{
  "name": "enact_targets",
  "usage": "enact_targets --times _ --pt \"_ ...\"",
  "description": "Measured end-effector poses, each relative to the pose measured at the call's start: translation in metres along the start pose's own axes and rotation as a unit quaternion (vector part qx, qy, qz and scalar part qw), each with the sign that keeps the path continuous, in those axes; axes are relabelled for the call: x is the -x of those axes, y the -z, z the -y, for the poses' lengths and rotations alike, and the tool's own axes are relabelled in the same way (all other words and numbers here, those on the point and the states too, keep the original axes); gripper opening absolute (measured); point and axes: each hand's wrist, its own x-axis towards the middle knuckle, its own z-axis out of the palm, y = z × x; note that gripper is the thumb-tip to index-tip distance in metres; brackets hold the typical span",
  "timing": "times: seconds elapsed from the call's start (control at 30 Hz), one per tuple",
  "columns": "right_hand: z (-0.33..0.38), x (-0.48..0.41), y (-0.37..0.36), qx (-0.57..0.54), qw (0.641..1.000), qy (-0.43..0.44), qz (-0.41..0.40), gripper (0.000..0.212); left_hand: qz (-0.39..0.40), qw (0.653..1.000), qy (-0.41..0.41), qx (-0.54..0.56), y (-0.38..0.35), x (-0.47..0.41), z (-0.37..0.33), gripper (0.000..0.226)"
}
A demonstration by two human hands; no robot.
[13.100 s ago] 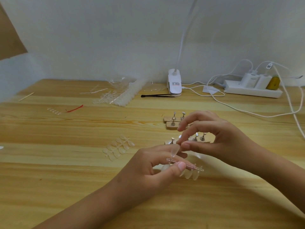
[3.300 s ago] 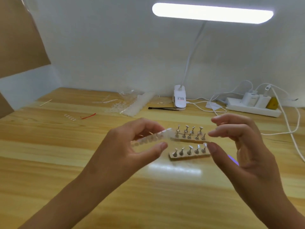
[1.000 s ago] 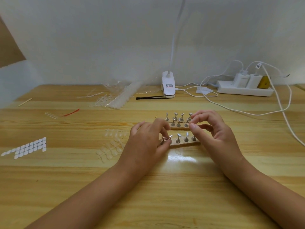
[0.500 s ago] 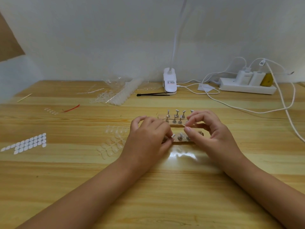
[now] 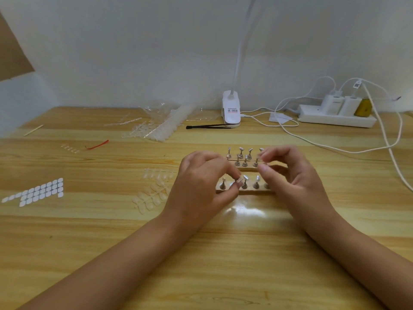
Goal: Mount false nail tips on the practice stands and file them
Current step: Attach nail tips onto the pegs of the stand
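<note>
Your left hand [image 5: 201, 186] fingers pinched on a nail tip [image 5: 239, 181] at the near stand [image 5: 245, 191], right hand [image 5: 295, 177] fingers curled, grasp unclear.

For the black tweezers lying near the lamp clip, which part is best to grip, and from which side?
Grip the black tweezers around mid-length, pinching across the two thin arms from above. They lie flat on the table, and the right end sits against the lamp clip, so coming from the left looks easier.

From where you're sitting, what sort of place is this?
Probably a home or hobby nail-practice desk, not a salon: a wooden table against a plain wall, a clip-on lamp, a power strip with chargers, and practice stands beside loose nail tips.
</note>
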Motion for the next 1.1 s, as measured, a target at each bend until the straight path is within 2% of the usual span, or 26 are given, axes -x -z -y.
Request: enact_targets --times 0.1,0.23,0.33,0.43,0.67,0.83,1.0,1.1 --pt "0.005 0.003 0.001 -0.011 0.997 0.07 -0.033 0.03 0.004 0.987 0.06 0.149 0.006 0.005 -0.008 0.013" --pt "0.01 0.01 -0.004 -0.031 0.991 0.128 -0.008 0.04 0.027 0.936 0.145 0.319 0.008 0.008 -0.013 0.009" --pt "0.012 0.013 -0.009 -0.023 0.988 0.151 0.015 0.043 0.048 0.903 0.178 0.388 0.006 0.009 -0.013 0.015" --pt "0.012 0.015 -0.011 -0.014 0.987 0.155 0.026 0.046 0.059 0.89 0.186 0.412 0.006 0.008 -0.014 0.013" --pt "0.011 0.013 -0.011 -0.018 0.988 0.151 0.031 0.047 0.07 0.895 0.205 0.391 0.006 0.007 -0.016 0.012" --pt "0.01 0.013 -0.011 -0.04 0.989 0.139 0.038 0.048 0.098 0.885 0.213 0.402 0.007 0.008 -0.014 0.016" --pt "0.013 0.011 -0.011 -0.152 0.984 0.076 0.061 0.044 0.077 0.883 0.211 0.413 0.006 0.006 -0.015 0.012" --pt "0.011 0.008 -0.01 -0.195 0.978 0.025 0.074 0.04 0.068 0.884 0.201 0.417 0.006 0.006 -0.013 0.018"
